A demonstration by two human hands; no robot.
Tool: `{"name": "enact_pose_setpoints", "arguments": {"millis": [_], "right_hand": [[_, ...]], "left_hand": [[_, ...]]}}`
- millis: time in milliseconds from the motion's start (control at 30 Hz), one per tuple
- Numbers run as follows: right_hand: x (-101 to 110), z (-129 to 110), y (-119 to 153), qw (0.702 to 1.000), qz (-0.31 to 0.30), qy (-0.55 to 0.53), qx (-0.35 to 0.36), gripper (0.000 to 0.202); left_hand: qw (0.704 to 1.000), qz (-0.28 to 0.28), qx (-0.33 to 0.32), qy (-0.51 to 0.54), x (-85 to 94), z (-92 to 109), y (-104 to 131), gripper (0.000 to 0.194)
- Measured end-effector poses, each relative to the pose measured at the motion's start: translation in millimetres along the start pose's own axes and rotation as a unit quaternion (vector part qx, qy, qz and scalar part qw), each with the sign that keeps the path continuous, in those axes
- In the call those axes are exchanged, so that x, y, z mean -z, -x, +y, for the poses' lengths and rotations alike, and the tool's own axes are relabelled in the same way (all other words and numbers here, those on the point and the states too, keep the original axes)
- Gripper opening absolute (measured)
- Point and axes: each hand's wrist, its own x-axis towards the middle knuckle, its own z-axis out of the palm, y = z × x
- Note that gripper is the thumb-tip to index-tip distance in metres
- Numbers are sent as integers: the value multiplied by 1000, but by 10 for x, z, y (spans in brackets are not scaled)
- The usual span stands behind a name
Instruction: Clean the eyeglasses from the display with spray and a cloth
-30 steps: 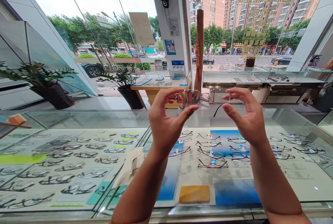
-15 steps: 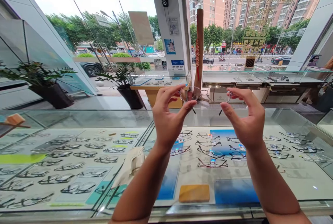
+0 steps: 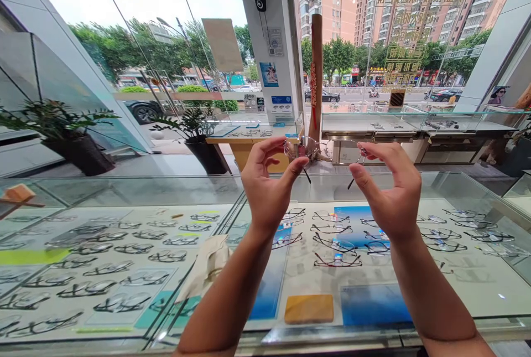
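A pair of thin-rimmed eyeglasses is held up above the far edge of the glass display case. My left hand pinches the rim at its left end between thumb and fingers. At the other end, the fingers of my right hand grip the frame near the hinge, the thumb just below. Both dark temple tips point down and away from me. The lenses are clear, with the counter and wooden post showing through them.
Below my arms lies the glass display case with rows of eyeglasses. A beige cloth rests left of my left forearm, and an orange-brown block sits between the forearms. Farther off stand potted plants, a wooden post and more counters.
The view has shifted slightly. Both hands hold the eyeglasses as before, at nearly the same height, with the frame turned very slightly.
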Motion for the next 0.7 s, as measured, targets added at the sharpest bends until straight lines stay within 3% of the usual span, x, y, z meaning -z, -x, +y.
{"name": "enact_pose_setpoints", "arguments": {"millis": [167,700], "right_hand": [[-19,20,17,999,14,-5,-39,23],[-69,165,20,991,-53,-43,-113,29]], "left_hand": [[1000,11,-8,4,-26,9,17,47],[976,56,-162,-134,5,97,53,47]]}}
